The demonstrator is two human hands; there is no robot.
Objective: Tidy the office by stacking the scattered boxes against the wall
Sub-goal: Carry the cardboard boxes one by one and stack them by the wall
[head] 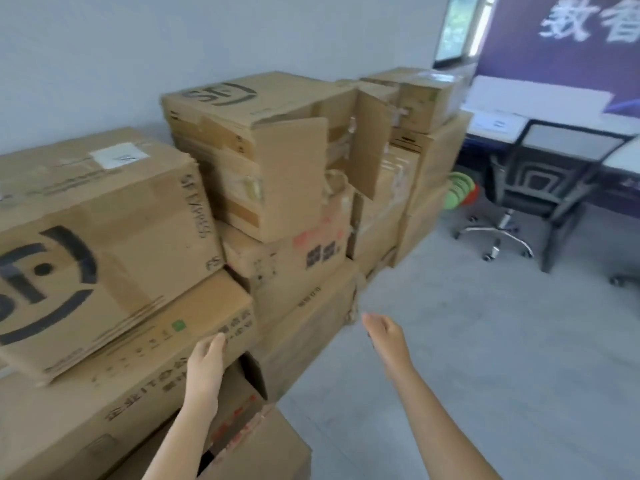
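The long carton [149, 362] under my left hand [207, 362] sits low in the row of boxes against the wall [207, 39], with the big logo box [104, 237] sitting askew on top of it. My left hand lies on its front face near the right end, fingers straight, gripping nothing. My right hand [382, 336] hangs open over the floor [485, 341], empty. I judge the cardboard dry and easy to grip but soft at the corners, and the carton pinned by the load above. I'd push on a flat face or lift under the bottom corners, never by a flap. To the right, the tall stack [270, 174] has loose flaps hanging open that could snag a sleeve or a passing box. A small box [242, 393] with a raised flap sits just below my left wrist. An office chair [540, 181] and a bench [498, 123] stand well apart on the right.
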